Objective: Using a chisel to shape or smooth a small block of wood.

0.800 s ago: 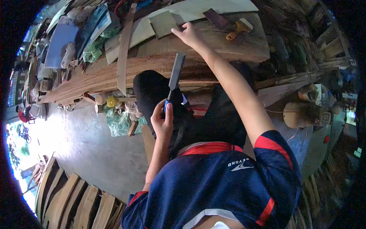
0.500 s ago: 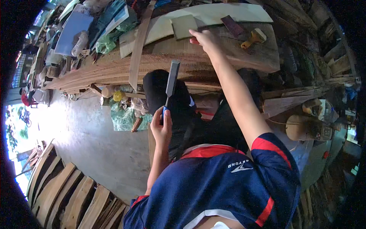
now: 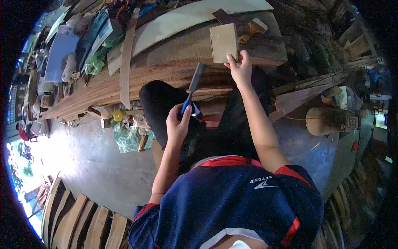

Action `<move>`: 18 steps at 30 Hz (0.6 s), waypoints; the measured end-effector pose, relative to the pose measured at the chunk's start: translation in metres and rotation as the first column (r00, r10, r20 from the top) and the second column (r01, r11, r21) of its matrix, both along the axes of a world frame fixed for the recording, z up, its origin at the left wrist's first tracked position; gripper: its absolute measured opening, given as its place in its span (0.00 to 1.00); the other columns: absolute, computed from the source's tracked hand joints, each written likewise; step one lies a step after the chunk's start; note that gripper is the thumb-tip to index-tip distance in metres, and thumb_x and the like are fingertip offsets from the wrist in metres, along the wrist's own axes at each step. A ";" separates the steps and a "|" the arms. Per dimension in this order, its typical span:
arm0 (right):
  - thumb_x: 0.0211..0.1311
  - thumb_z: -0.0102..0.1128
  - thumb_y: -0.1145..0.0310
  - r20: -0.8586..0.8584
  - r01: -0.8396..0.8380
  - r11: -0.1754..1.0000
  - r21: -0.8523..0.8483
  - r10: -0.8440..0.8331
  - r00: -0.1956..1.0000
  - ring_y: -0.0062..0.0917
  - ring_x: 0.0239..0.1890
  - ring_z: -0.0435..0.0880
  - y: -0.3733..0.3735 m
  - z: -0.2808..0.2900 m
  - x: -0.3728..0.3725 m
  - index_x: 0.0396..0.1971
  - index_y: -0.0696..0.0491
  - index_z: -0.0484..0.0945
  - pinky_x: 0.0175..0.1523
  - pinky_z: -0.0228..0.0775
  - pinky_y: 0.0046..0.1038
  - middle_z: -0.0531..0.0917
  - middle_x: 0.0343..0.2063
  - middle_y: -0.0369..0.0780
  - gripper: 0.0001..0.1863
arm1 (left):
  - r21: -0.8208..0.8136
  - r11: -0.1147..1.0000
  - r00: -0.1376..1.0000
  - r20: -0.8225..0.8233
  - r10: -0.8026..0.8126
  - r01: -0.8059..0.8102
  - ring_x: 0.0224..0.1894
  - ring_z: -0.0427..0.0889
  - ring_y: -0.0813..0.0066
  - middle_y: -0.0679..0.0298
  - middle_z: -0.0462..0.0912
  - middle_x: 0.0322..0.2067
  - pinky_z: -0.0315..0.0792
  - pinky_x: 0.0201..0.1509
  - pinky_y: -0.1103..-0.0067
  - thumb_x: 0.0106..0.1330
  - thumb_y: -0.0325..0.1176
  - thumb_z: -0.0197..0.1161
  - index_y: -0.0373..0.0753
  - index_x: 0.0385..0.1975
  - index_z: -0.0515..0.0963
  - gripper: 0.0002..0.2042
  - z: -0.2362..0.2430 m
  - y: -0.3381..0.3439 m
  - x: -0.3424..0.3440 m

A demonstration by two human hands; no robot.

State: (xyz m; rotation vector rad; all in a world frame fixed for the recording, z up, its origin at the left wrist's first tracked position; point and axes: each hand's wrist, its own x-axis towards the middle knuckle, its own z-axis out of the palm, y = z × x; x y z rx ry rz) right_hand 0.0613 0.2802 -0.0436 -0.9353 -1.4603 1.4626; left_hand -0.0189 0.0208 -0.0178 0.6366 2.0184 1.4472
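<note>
My left hand (image 3: 179,124) is closed round the blue handle of a chisel (image 3: 195,79). Its flat metal blade slants up and a little to the right, above my knees. Further right, my right hand (image 3: 241,71) grips a flat tan rectangular slab (image 3: 224,42) by its near right corner, thumb on the upper face. The slab is over the front part of the thick wooden bench (image 3: 178,56). Just right of it lies a brush (image 3: 253,31) with a yellowish-brown handle. Partly behind the slab rests a dark brown rectangular piece (image 3: 222,16).
A long pale curved board (image 3: 174,23) lies along the bench's far side. A narrow wooden strip (image 3: 129,62) crosses the bench at left, beside plastic bags (image 3: 96,62) and clutter. Sawn planks (image 3: 78,220) stand at lower left. A rounded machine (image 3: 325,121) sits at right.
My right hand has taken hold of the tan slab and moved it right, toward the brush. The chisel in my left hand has tilted rightward. The whole view has shifted slightly.
</note>
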 end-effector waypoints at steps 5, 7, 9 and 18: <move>0.63 0.59 0.70 0.090 0.025 0.960 0.280 -0.052 0.995 0.21 0.33 0.82 0.001 -0.015 -0.001 0.35 0.58 0.63 0.34 0.80 0.22 0.79 0.31 0.40 0.13 | 0.045 0.997 0.986 0.154 -0.062 0.056 0.28 0.72 0.85 0.68 0.77 0.26 0.67 0.32 0.86 0.68 0.39 0.58 0.30 0.41 0.75 0.15 0.012 0.021 0.012; 0.63 0.59 0.69 0.115 0.022 0.959 0.284 -0.057 0.992 0.20 0.33 0.83 -0.002 -0.017 -0.002 0.35 0.58 0.64 0.35 0.79 0.22 0.80 0.30 0.41 0.13 | 0.032 0.999 0.984 0.177 -0.035 0.030 0.27 0.72 0.86 0.68 0.77 0.25 0.66 0.30 0.86 0.68 0.39 0.58 0.30 0.40 0.75 0.15 0.010 0.018 0.016; 0.63 0.59 0.68 0.242 -0.004 0.908 0.419 -0.107 0.964 0.23 0.33 0.85 -0.003 -0.018 0.000 0.36 0.58 0.64 0.34 0.78 0.23 0.81 0.30 0.42 0.13 | 0.017 1.000 0.980 0.201 -0.007 0.003 0.26 0.71 0.86 0.69 0.76 0.25 0.65 0.28 0.86 0.68 0.39 0.58 0.31 0.40 0.75 0.15 0.008 0.015 0.017; 0.63 0.59 0.66 0.253 -0.007 0.866 0.499 -0.138 0.958 0.29 0.34 0.87 -0.010 -0.022 0.007 0.40 0.59 0.65 0.31 0.78 0.25 0.83 0.29 0.47 0.15 | 0.458 0.879 0.991 0.053 0.123 -0.134 0.21 0.67 0.86 0.67 0.72 0.29 0.61 0.21 0.88 0.72 0.34 0.51 0.33 0.42 0.70 0.10 0.042 0.035 0.002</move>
